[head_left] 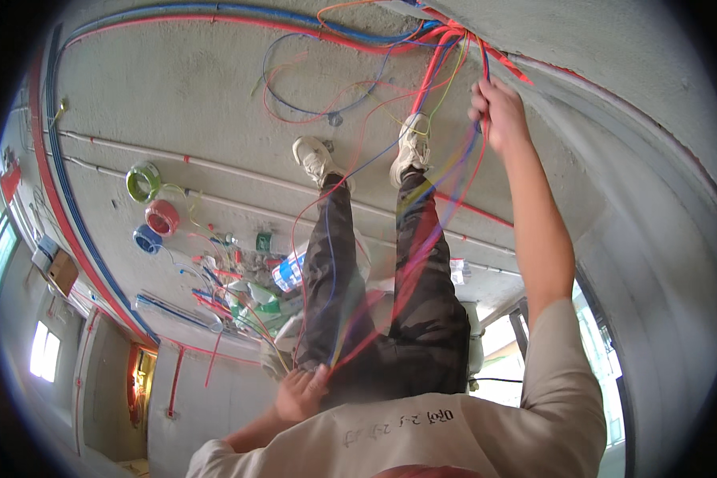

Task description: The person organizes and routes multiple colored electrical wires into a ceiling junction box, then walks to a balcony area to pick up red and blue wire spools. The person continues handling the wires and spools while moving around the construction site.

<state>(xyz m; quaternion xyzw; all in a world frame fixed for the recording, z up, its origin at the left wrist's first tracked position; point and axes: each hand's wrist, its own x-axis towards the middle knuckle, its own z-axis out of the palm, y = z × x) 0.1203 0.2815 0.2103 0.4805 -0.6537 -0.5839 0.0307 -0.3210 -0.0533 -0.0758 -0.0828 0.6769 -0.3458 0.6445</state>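
Note:
My right hand (498, 111) reaches far forward and is closed around a bundle of coloured wires (422, 199) where they come out at the foot of the concrete wall. The red, blue, yellow and green strands run back over my dark trousers (422, 319), between my white shoes (410, 147). My left hand (301, 392) rests by my left thigh, its fingers closed on the near ends of the same wires.
Red and blue conduits (215, 16) run along the concrete floor and wall edges. Green (143, 182), red (162, 217) and blue (147, 239) wire coils lie to the left. A plastic bottle (289, 271) and scattered wire offcuts sit by my left leg.

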